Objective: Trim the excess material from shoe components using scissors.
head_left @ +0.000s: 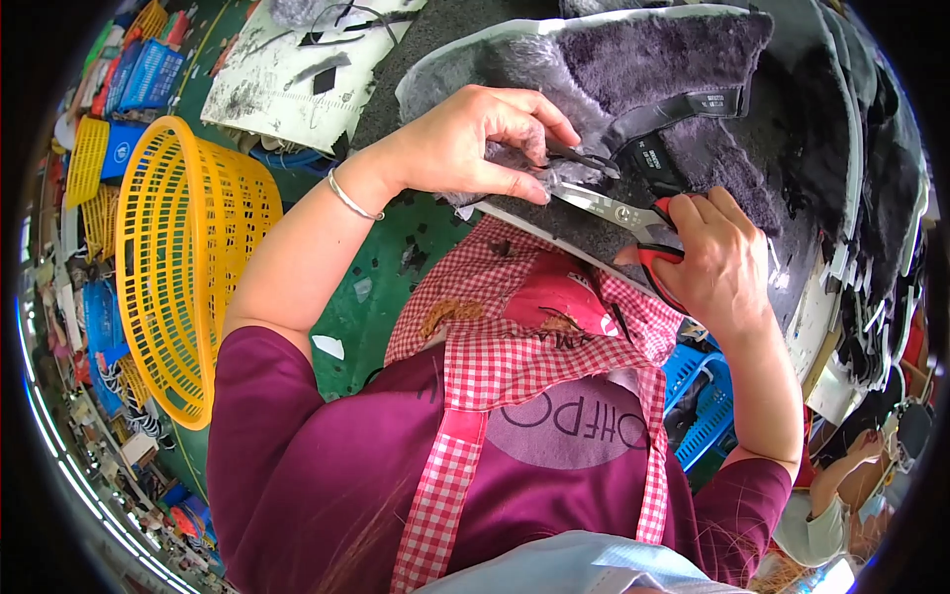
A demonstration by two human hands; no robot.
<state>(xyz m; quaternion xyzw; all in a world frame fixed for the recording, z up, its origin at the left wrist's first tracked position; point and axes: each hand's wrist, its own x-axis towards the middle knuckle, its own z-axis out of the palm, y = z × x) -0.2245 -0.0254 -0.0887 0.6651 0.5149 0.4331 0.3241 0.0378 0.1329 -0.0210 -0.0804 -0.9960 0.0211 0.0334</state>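
Observation:
My right hand (722, 252) is closed round the red-and-black handles of a pair of scissors (606, 206). Their metal blades point left, toward my left thumb. My left hand (485, 139) pinches a narrow dark strip (579, 154); whether it is fabric or a tool I cannot make out. Under and beyond both hands lies a grey plush piece (475, 64) with a pale edge, joined to a darker plush section (663, 59). Black labels (648, 163) with light print lie on the plush between my hands.
A tall yellow plastic basket (178, 277) stands on the green floor at left. A scuffed white board (297, 74) lies at the upper left. Dark fabric pieces (871, 148) are heaped at right, above a blue basket (708, 406). Another person's arm (846, 470) shows at lower right.

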